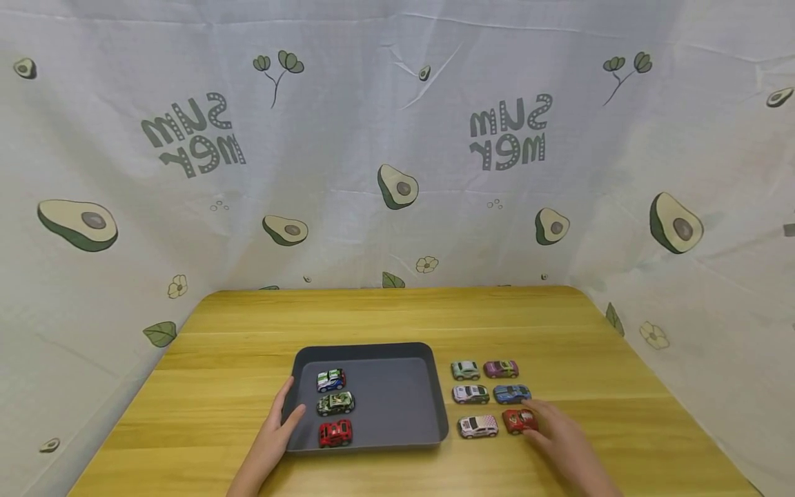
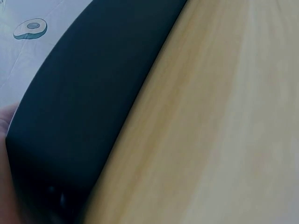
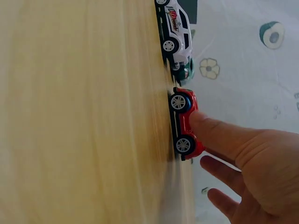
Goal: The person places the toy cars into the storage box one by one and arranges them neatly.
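Both hands sit at the bottom of the head view. The right hand (image 1: 562, 435), low and right of centre, has its thumb laid against the red toy car (image 1: 519, 420) while the other fingers stay spread and loose, as the right wrist view shows, so it touches the car without yet pinching it. That car stands on the counter (image 1: 217, 345) at the lower right corner of a block of six cars, just beside the white checkered car (image 1: 478, 426) and below the blue car (image 1: 512, 394). The left hand (image 1: 281, 426), lower left of centre, rests with relaxed fingers on the left rim of the dark tray (image 1: 435, 386), where three cars stand in a column along the left side. To do this well, I would bring a finger to the far side of the red car and pinch it by its flanks, then lift straight up so the close neighbours are not nudged, keeping the left hand steadying the tray.
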Motion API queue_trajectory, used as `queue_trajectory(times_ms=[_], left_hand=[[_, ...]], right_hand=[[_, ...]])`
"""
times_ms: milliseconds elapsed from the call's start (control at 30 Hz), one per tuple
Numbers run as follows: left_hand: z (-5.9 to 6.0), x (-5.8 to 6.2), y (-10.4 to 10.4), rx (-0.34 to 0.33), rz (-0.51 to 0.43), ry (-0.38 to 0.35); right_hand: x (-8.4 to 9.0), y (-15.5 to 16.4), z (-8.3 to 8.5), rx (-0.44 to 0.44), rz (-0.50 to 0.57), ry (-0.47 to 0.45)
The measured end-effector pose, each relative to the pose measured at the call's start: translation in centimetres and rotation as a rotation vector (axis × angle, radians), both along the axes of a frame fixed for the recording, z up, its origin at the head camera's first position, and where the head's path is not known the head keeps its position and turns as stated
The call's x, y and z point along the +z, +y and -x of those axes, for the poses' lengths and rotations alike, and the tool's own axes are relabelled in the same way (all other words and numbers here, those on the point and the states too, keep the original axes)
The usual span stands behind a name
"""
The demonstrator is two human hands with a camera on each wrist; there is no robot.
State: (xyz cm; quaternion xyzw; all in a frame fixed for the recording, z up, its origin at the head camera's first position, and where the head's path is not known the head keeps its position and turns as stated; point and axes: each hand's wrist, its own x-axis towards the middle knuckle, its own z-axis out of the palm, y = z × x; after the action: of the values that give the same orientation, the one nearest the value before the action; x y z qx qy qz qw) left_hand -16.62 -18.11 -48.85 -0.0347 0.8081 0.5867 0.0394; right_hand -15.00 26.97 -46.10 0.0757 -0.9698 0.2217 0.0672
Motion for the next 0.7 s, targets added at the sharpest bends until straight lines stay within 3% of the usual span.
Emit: queue_trajectory(times_ms=[233,700], left_hand=[[-0.08,-0.05,0.08,-0.001,0.004,0.000],[-0.14,0.02,0.05,0.003,0.005,-0.003]], right_hand=[[-0.54,0.49,0.50,0.005,-0.009,-0.084],[-0.93,0.77,1.00,-0.001,0.041,-0.128]])
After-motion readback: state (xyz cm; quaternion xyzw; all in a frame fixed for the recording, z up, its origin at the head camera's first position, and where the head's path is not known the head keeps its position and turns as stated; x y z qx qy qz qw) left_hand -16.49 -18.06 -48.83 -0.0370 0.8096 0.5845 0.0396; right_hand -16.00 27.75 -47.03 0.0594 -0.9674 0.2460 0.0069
